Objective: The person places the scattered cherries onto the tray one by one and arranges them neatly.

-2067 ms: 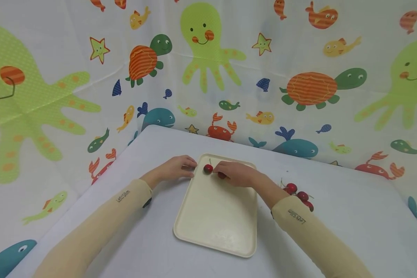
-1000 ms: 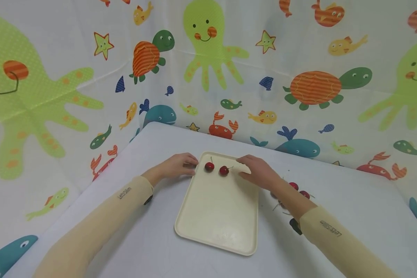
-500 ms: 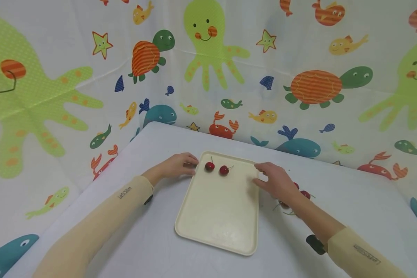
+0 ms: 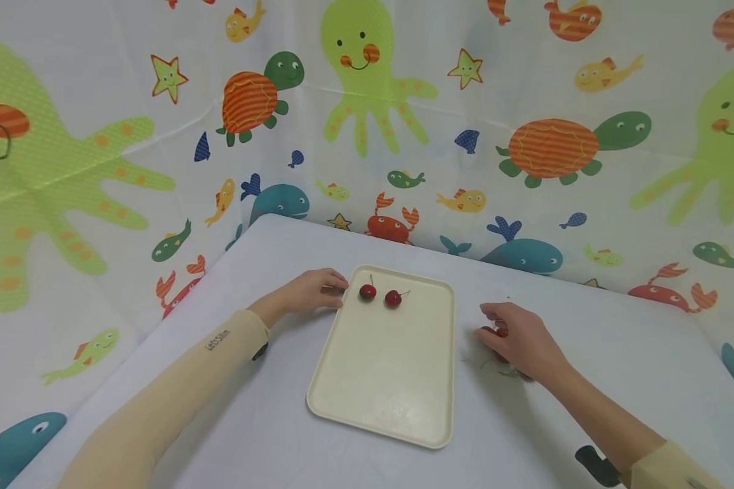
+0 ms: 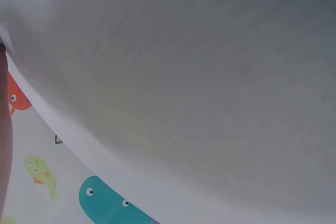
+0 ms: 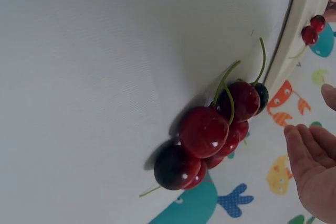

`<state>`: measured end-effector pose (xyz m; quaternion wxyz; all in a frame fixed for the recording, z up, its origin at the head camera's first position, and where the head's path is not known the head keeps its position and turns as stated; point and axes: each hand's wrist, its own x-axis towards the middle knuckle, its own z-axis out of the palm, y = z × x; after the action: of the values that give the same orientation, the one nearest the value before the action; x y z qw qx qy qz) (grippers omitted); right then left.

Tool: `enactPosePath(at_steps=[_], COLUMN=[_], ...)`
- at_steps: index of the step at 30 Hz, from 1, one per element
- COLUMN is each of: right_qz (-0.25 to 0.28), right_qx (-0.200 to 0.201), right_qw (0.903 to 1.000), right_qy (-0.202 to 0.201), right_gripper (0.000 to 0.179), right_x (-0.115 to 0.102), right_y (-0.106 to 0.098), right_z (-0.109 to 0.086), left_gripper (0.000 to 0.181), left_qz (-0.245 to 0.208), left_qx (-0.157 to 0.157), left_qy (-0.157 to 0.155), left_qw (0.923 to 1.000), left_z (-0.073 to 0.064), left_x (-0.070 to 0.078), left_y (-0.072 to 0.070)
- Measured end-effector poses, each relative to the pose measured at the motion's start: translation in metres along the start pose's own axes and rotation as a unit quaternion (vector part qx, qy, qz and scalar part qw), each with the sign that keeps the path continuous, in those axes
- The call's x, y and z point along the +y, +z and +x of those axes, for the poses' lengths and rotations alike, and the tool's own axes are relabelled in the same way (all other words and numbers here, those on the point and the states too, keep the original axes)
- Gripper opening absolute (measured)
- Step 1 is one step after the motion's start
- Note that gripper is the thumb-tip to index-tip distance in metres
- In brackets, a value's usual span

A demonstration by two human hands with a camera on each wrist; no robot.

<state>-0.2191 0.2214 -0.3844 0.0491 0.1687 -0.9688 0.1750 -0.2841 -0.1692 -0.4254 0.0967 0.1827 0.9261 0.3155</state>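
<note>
My left hand lies at the left rim of a cream rectangular tray, fingers loosely bent and fingertips at the edge. Two red cherries with stems sit apart near the tray's far end. To the right of the tray, my right hand hovers over a cluster of several cherries, hiding most of them in the head view. In the right wrist view its thumb and fingers stand apart, with nothing held between them. The left wrist view catches mostly white cloth.
A white cloth covers the table. Behind it and along the left hangs a curtain printed with sea animals. Some green stems stick out beneath the right hand.
My right hand has let go of the second cherry on the tray, then moved right, off the tray and over the cherry cluster. The left hand has stayed at the rim.
</note>
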Motion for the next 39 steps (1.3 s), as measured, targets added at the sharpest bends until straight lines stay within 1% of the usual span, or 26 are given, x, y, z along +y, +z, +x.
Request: enactPosePath(at_steps=[2, 5, 11, 17, 24, 27, 30, 33, 36, 39], right_qz=[-0.002, 0.000, 0.017, 0.004, 0.000, -0.005, -0.002, 0.003, 0.005, 0.007], right_qx=[-0.002, -0.007, -0.017, -0.022, -0.028, -0.033, -0.046, -0.059, -0.066, -0.072], right_qw=[1.0000, 0.9998, 0.9989, 0.9977, 0.9964, 0.9957, 0.9943, 0.9926, 0.9915, 0.9903], right_qy=[0.006, 0.017, 0.041, 0.064, 0.080, 0.086, 0.096, 0.106, 0.112, 0.118], right_gripper=[0.051, 0.052, 0.052, 0.054, 0.055, 0.055, 0.053, 0.052, 0.053, 0.054], right_x=[0.003, 0.007, 0.017, 0.027, 0.037, 0.041, 0.044, 0.046, 0.047, 0.048], right_y=[-0.002, -0.007, -0.016, -0.021, -0.021, -0.017, -0.013, -0.009, -0.007, -0.006], right_z=[-0.005, -0.014, -0.033, -0.049, -0.068, -0.072, -0.076, -0.078, -0.078, -0.077], left_gripper=[0.043, 0.043, 0.043, 0.043, 0.043, 0.043, 0.043, 0.043, 0.042, 0.042], left_qz=[-0.001, -0.007, -0.015, -0.016, -0.015, -0.012, -0.016, -0.017, -0.010, -0.009], left_qx=[0.002, 0.005, 0.006, 0.006, 0.003, 0.002, 0.001, 0.003, 0.008, 0.008], left_qy=[0.002, -0.005, -0.009, -0.006, -0.003, -0.003, -0.004, 0.004, 0.014, 0.006], left_qw=[1.0000, 1.0000, 0.9998, 0.9998, 0.9999, 0.9999, 0.9999, 0.9998, 0.9998, 0.9999], left_z=[-0.003, -0.006, -0.008, -0.010, -0.014, -0.014, -0.015, -0.015, -0.015, -0.015], left_x=[0.001, 0.002, 0.004, 0.003, 0.002, 0.002, 0.003, 0.004, 0.003, 0.003], left_y=[0.001, 0.002, 0.004, 0.003, 0.002, 0.002, 0.002, 0.002, 0.003, 0.003])
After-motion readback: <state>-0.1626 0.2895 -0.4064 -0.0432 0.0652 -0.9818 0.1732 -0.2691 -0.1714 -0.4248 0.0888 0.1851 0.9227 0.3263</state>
